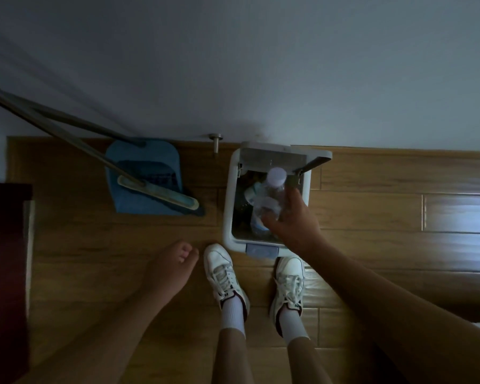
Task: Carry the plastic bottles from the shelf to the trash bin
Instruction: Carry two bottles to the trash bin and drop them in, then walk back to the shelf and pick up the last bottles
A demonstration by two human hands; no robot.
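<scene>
A white pedal trash bin (227, 212) stands on the wood floor against the wall, its lid raised. My right hand (291, 217) is over the bin's opening, shut on two clear plastic bottles (272, 189) with pale caps. Another bottle with a teal label (252, 194) lies inside the bin at the left. My left hand (172, 264) hangs left of my feet, fingers loosely curled, holding nothing. The shelf is out of view.
A blue dustpan (139, 195) and a broom head (161, 194) with long handles lean on the wall left of the bin. Dark furniture (3, 259) edges the far left. My white sneakers (225, 273) stand just before the bin's pedal (261, 250).
</scene>
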